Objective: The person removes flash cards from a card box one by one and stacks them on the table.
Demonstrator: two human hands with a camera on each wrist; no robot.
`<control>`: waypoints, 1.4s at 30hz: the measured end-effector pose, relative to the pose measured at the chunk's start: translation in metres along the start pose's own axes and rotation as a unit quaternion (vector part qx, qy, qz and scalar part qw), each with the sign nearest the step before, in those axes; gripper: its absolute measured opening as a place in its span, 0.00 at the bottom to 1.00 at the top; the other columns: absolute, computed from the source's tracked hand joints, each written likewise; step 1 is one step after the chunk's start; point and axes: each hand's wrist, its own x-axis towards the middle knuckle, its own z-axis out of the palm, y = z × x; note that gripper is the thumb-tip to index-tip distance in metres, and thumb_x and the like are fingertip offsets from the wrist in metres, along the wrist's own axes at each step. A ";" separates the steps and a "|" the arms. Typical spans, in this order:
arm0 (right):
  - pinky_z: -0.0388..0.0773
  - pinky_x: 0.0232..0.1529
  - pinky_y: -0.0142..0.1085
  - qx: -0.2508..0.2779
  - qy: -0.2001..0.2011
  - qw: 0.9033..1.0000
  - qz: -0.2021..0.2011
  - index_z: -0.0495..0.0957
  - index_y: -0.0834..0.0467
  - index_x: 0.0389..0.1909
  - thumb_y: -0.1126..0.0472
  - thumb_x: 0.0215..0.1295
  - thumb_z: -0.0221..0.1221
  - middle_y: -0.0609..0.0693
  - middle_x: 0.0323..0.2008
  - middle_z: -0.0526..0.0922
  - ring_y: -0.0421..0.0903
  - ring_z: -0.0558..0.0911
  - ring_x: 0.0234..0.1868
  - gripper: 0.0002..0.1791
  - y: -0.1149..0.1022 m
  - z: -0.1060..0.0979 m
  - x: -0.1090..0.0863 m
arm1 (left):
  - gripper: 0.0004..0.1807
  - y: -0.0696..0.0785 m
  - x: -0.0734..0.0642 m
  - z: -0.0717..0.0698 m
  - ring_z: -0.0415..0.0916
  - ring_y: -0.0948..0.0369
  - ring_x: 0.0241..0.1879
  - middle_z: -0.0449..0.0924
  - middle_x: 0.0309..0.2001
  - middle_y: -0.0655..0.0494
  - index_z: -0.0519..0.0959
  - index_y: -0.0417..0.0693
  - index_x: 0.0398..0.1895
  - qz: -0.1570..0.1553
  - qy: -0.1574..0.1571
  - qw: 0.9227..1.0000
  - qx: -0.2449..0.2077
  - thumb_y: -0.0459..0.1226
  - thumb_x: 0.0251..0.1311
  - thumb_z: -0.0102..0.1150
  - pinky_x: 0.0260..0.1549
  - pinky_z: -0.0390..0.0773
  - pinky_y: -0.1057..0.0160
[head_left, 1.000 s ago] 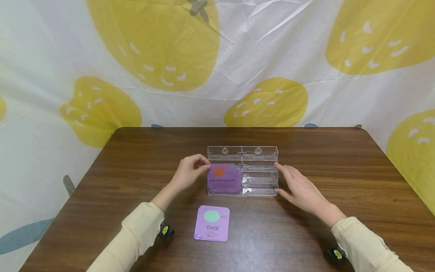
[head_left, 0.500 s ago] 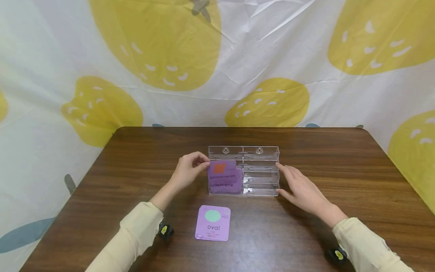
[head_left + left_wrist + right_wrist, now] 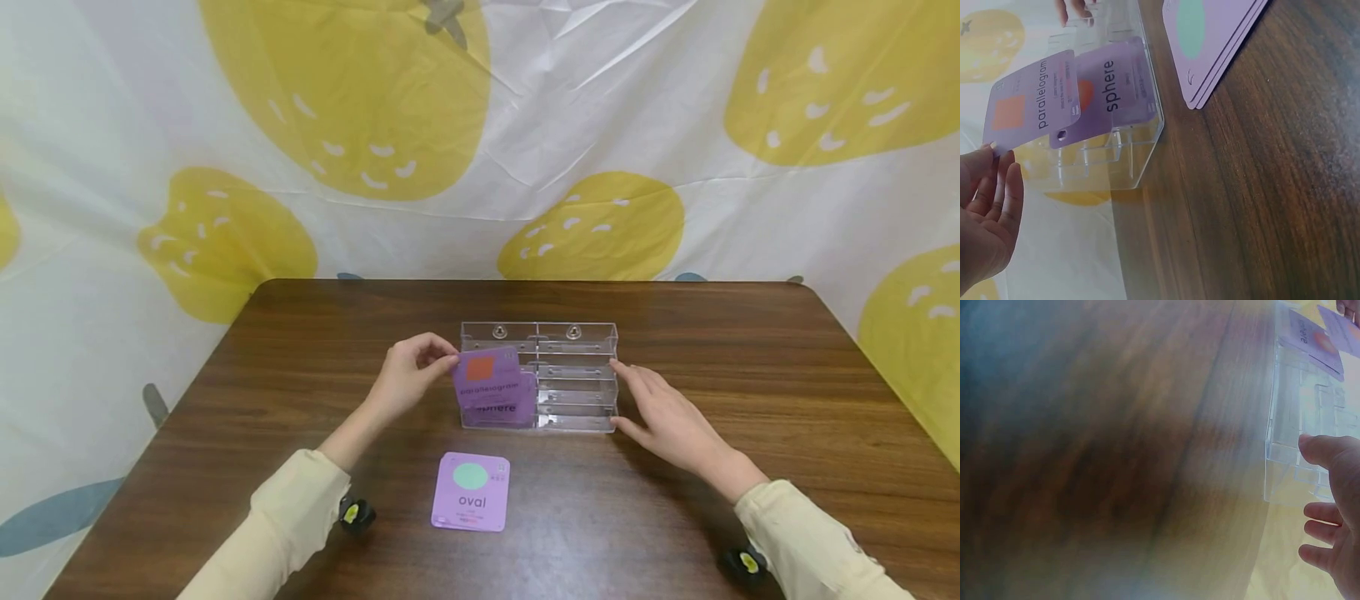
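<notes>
My left hand (image 3: 408,371) pinches a purple parallelogram card (image 3: 487,375) by its upper left corner, between thumb and fingers. The card is tilted and overlaps a purple sphere card (image 3: 517,410), which stands in the front left pocket of a clear tiered card holder (image 3: 576,423). In the left wrist view the parallelogram card (image 3: 1032,103) is apart from the sphere card (image 3: 1110,87) at its held end. My right hand (image 3: 667,417) rests against the holder's right side, fingers fairly straight; the right wrist view shows its thumb (image 3: 1319,449) at the clear plastic.
A small stack of purple cards, with an oval card (image 3: 471,493) on top, lies on the brown wooden table (image 3: 600,517) in front of the holder. A curtain (image 3: 420,242) with yellow fruit print hangs behind the table.
My left hand has drawn the parallelogram card up and a little left, tilting it and uncovering the sphere card behind. The right hand has stayed at the holder.
</notes>
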 end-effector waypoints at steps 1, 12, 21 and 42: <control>0.64 0.56 0.53 0.000 0.000 1.000 0.000 0.57 0.66 0.62 0.59 0.51 0.65 0.65 0.55 0.68 0.61 0.68 0.55 0.40 0.000 0.000 0.000 | 0.04 0.001 -0.001 -0.001 0.75 0.46 0.27 0.78 0.29 0.38 0.76 0.29 0.32 0.000 -0.001 1.000 -0.001 0.26 0.55 0.56 0.23 0.76 0.70; 0.65 0.55 0.53 0.000 0.003 1.000 -0.002 0.57 0.67 0.62 0.59 0.51 0.65 0.65 0.55 0.68 0.61 0.68 0.55 0.40 0.000 -0.001 0.000 | 0.04 -0.026 -0.006 -0.001 0.77 0.46 0.31 0.80 0.31 0.43 0.77 0.33 0.34 -0.015 -0.021 0.999 -0.034 0.27 0.55 0.57 0.31 0.79 0.51; 0.65 0.54 0.53 0.000 0.005 1.000 -0.004 0.57 0.67 0.62 0.59 0.51 0.65 0.65 0.54 0.69 0.61 0.69 0.54 0.40 0.000 -0.001 0.000 | 0.07 -0.025 -0.022 -0.009 0.78 0.53 0.31 0.79 0.33 0.41 0.75 0.29 0.37 -0.077 -0.031 0.992 -0.097 0.27 0.57 0.55 0.32 0.79 0.52; 0.67 0.53 0.51 0.002 0.010 1.000 -0.005 0.56 0.66 0.62 0.58 0.50 0.66 0.66 0.51 0.71 0.59 0.71 0.52 0.41 0.000 0.000 0.000 | 0.14 -0.045 -0.065 -0.002 0.77 0.63 0.30 0.81 0.33 0.48 0.73 0.27 0.42 -0.173 -0.111 0.966 -0.155 0.31 0.57 0.55 0.32 0.80 0.59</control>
